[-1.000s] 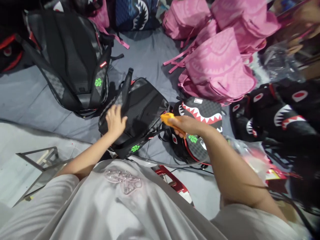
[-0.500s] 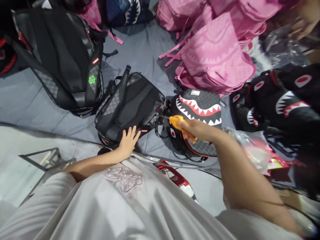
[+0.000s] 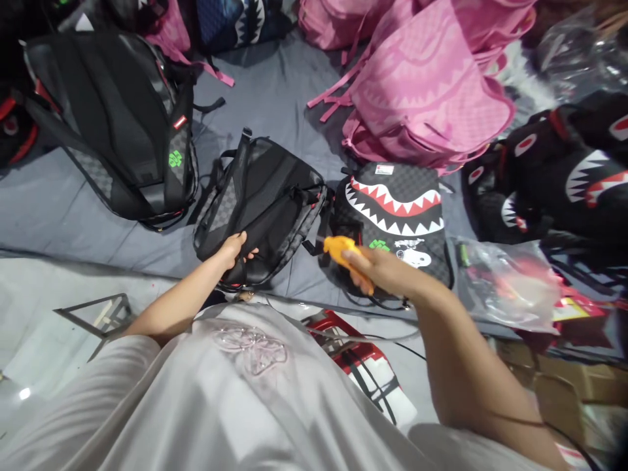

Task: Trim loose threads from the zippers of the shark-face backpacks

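My left hand [image 3: 234, 248] grips the near edge of a black backpack [image 3: 265, 193] that lies back-side up on a grey cloth [image 3: 275, 111]. My right hand [image 3: 375, 271] is closed on an orange tool [image 3: 338, 250], its tip pointing toward the black backpack. Just right of that lies a checkered backpack with a red-and-white shark mouth [image 3: 392, 209], partly under my right hand.
A larger black backpack [image 3: 112, 111] lies at the left. Pink backpacks [image 3: 426, 85] are piled at the back right, dark shark-mouth backpacks [image 3: 564, 176] at the right. A clear plastic bag [image 3: 505, 281] and a red-and-white item [image 3: 363, 356] lie near me. A metal frame [image 3: 93, 314] stands at the lower left.
My left hand went from lying flat by the backpack's bottom edge to gripping it. My right hand with the orange tool drew slightly nearer to me.
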Action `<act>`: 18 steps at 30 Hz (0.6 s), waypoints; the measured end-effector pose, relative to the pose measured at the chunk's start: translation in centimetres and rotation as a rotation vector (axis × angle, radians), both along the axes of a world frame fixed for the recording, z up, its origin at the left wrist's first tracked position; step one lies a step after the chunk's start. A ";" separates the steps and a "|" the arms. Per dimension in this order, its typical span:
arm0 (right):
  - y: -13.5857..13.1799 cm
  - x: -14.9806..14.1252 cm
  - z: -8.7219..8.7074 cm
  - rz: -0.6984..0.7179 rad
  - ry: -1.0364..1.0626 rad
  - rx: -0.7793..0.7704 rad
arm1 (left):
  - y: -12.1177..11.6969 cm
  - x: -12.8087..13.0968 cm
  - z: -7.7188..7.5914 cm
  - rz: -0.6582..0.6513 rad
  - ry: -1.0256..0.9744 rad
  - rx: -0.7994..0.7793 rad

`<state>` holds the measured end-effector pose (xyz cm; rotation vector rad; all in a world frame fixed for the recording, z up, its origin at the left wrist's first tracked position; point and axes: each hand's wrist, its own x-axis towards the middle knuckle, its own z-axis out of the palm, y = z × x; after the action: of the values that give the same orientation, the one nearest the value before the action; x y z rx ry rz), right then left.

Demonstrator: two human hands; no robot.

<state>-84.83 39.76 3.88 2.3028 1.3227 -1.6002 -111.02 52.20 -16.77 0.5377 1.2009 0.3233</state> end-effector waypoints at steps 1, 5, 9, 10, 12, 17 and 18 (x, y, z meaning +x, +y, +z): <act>0.3 -0.2 0.1 -0.018 -0.071 0.031 | -0.4 0.4 0.2 -0.057 0.082 0.104; 1.3 -0.7 0.0 0.001 -0.100 0.082 | -2.0 2.2 1.8 -0.271 0.317 0.496; 1.4 -1.8 -0.4 -0.046 -0.243 0.080 | -2.8 4.2 2.3 -0.430 0.424 0.656; 1.3 -2.3 -0.4 -0.047 -0.252 0.065 | -2.8 4.6 2.1 -0.454 0.426 0.667; 1.1 -3.2 -0.4 -0.089 -0.306 0.082 | -2.4 5.1 1.8 -0.479 0.404 0.668; -0.8 -6.6 -1.1 -0.153 -0.261 0.023 | 0.0 4.3 0.9 -0.462 0.189 0.535; -1.6 -7.5 -1.5 -0.142 -0.239 0.002 | 0.4 3.9 0.7 -0.459 0.123 0.477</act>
<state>-92.29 38.20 2.36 2.5437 1.1322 -1.3022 -107.15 52.65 -16.09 1.2393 1.0797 0.1815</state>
